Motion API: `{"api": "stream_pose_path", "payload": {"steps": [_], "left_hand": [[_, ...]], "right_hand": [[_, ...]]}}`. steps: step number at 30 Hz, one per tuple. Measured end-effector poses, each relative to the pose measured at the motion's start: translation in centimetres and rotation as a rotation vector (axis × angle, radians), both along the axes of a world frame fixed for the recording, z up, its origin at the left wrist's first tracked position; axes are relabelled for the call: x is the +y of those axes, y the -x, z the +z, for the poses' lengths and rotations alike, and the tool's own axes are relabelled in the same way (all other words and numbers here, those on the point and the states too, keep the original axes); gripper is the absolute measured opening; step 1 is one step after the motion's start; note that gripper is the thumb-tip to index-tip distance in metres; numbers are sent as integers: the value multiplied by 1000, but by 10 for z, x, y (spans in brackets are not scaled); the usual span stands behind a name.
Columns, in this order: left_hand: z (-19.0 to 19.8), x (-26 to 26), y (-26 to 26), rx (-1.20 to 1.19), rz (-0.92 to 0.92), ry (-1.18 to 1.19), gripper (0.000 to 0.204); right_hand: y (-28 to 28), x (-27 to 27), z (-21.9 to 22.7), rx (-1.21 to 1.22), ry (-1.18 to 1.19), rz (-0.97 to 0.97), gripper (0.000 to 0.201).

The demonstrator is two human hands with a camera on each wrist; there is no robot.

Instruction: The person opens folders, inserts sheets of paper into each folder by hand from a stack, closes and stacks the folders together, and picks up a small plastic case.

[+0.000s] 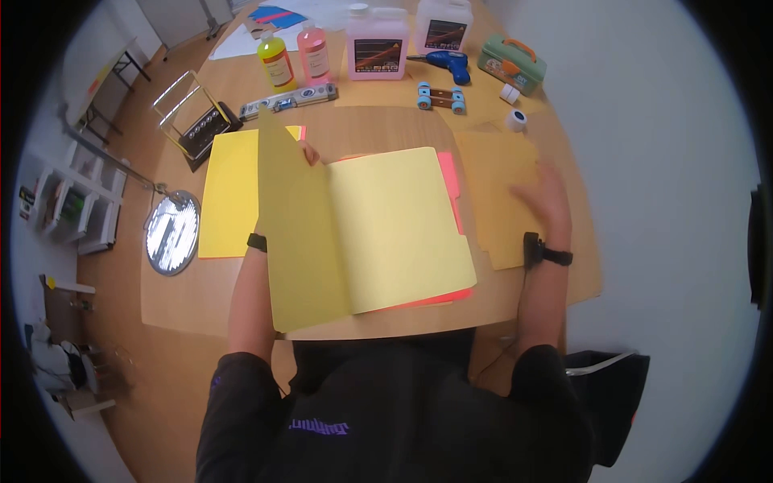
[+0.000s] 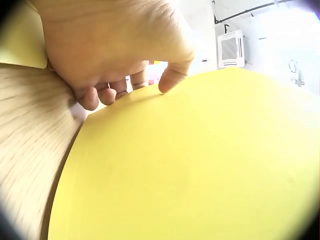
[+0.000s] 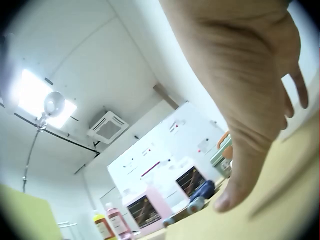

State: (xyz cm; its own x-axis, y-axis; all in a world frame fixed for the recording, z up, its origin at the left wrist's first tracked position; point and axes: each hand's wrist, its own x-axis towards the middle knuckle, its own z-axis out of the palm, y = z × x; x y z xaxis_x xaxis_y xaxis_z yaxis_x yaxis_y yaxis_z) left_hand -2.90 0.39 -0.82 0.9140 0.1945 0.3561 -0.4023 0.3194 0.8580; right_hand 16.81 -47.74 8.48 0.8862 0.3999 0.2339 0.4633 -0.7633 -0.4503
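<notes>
A pale yellow folder lies opened at the table's middle, its right side (image 1: pixel 403 233) flat over pink and orange folders (image 1: pixel 451 175) and its left cover (image 1: pixel 299 241) raised on edge. My left hand (image 1: pixel 309 153) is mostly hidden behind that cover. In the left wrist view this hand (image 2: pixel 120 45) pinches the edge of the yellow cover (image 2: pixel 175 160), thumb on one side and fingers on the other. My right hand (image 1: pixel 549 197), blurred, is over the tan-yellow folders (image 1: pixel 495 209) at the right, fingers extended, holding nothing; in the right wrist view the hand (image 3: pixel 245 80) has its thumb pointing down.
Brighter yellow folders (image 1: pixel 228 193) lie left of the raised cover, near a round lamp (image 1: pixel 173 233). Along the back stand bottles (image 1: pixel 277 64), jugs (image 1: pixel 376 48), a level (image 1: pixel 288 101), a blue drill (image 1: pixel 447 64), a toy chassis (image 1: pixel 441 98), a green box (image 1: pixel 511 64) and white rolls (image 1: pixel 516 121).
</notes>
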Motion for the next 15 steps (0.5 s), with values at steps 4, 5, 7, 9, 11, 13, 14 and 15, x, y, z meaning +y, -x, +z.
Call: {"api": "stream_pose_path", "payload": {"steps": [4,5,7,9,11,13,14,15], "left_hand": [[9,4,5,102,125,-150,25],[33,-9,9,123,-209,395,24],[45,-22,12,108,-506,943,26],[40,-25,10,96,-15,497,36],[33,-19,7,71,-13,450,39],[26,-20,6,44,-35,403,43],[26,-19,7,78,-58,431,42],[27,-17,7,109,-81,455,40]], "right_hand": [[-17,-54,-28,-28,174,-211,90],[-20,-57,-28,-25,182,-175,90],[-25,-55,-26,57,250,-358,91],[-30,-54,-28,107,223,-353,84],[-34,-57,-32,155,202,-381,78],[-37,-64,-36,233,14,-348,59],[-35,-65,-34,232,17,-355,59],[-35,-63,-32,189,18,-350,50]]}}
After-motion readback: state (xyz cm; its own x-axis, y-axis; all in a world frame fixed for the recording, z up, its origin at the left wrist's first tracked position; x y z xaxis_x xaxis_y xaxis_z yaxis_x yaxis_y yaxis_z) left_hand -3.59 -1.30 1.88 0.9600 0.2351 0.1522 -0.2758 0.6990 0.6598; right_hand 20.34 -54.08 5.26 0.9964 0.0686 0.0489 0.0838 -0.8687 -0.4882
